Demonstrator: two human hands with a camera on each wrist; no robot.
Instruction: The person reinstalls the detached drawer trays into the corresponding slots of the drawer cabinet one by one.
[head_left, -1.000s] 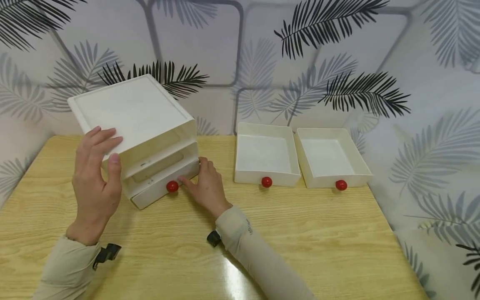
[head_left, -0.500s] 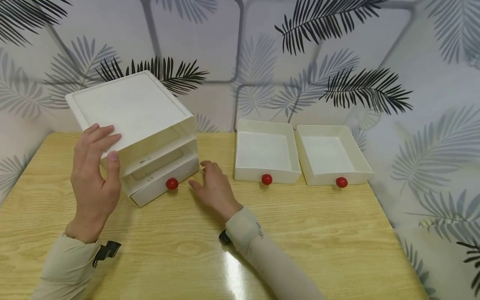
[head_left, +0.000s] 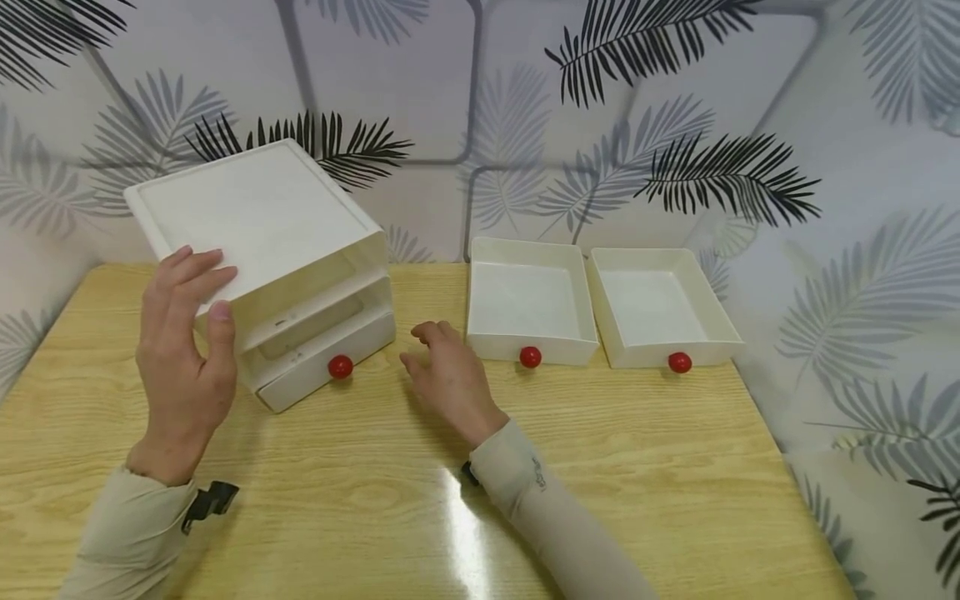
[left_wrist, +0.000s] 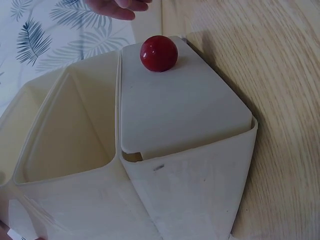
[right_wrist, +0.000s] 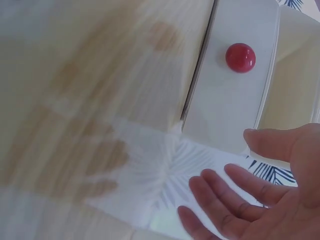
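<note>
A white drawer cabinet (head_left: 258,221) stands at the table's back left. Its bottom drawer (head_left: 315,371) with a red knob (head_left: 341,367) is pushed in, and the two slots above are empty. My left hand (head_left: 210,287) holds the cabinet's near left corner, fingers on top and thumb against the side. My right hand (head_left: 431,350) hovers open over the table between the cabinet and a loose white drawer (head_left: 528,300) with a red knob (head_left: 530,357). The left wrist view shows the bottom drawer's front (left_wrist: 175,105) and knob (left_wrist: 158,53). In the right wrist view the loose drawer's knob (right_wrist: 240,57) shows beyond my spread fingers (right_wrist: 225,195).
A second loose drawer (head_left: 660,304) with a red knob (head_left: 679,362) sits to the right of the first, both at the back edge against the leaf-patterned wall. The wooden table (head_left: 600,467) ends on the right just past that drawer.
My right hand has left the bottom drawer's front and moved right, toward the nearer loose drawer. The bottom drawer sits pushed in. My left hand has stayed on the cabinet.
</note>
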